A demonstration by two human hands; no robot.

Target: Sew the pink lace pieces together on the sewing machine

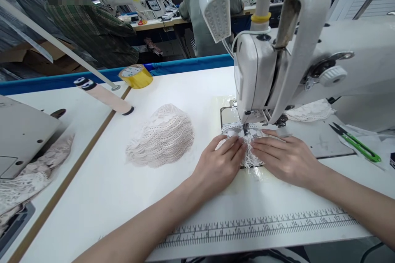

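Observation:
A piece of white lace (249, 157) lies under the presser foot (246, 129) of the white sewing machine (256, 70). My left hand (220, 158) rests flat on the lace's left side, fingers stretched toward the needle. From the right, my right hand (286, 156) presses on the lace with its fingers extended. The fingertips of both hands sit close to the foot, on either side of it. To the left of my left hand is a stack of lace pieces (163, 135). More lace (310, 111) lies behind the needle area, under the machine arm.
Green-handled thread snips (358, 143) lie at the right. A yellow tape roll (135, 76) and a pink cylinder (105, 98) lie at the back left. A printed ruler (253, 227) runs along the front edge. Two people sit beyond, near other sewing machines (132, 2).

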